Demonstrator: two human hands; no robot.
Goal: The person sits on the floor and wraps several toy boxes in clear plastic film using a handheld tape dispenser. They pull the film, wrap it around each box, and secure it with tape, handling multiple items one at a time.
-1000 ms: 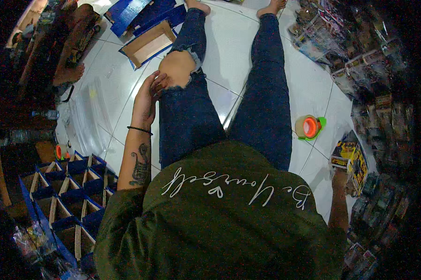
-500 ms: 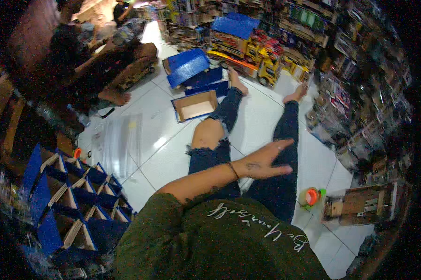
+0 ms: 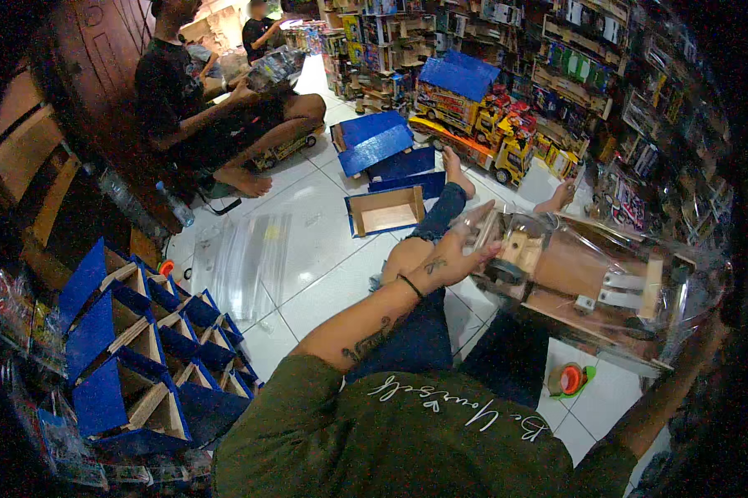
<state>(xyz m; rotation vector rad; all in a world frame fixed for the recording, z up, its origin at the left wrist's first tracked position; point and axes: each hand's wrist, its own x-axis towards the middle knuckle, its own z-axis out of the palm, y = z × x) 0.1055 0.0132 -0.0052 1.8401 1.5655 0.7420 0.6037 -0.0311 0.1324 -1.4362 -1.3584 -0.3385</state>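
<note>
A wooden toy truck (image 3: 569,264), wrapped in clear plastic, is held at a slant over my right leg and the floor. Its underside faces up, showing dark wheels, wooden blocks and pale brackets. My left hand (image 3: 458,256) grips its left end, with the thumb over the plastic beside a wheel. At the right rim of the head view, my right hand (image 3: 707,319) is dim and holds the other end; its fingers hardly show. Loose plastic film bulges around the truck's right end.
Blue wooden boxes (image 3: 133,340) are stacked at left. Clear plastic sleeves (image 3: 239,257) lie flat on the tiles. More blue boxes (image 3: 374,137) and a yellow toy truck (image 3: 513,158) stand ahead. An orange-and-green tape roll (image 3: 571,379) lies at right. Another person (image 3: 199,116) sits at far left.
The wooden truck has risen from the floor at right to above my leg. My left hand has closed on its end, and my right arm has come into view. The view has shifted left.
</note>
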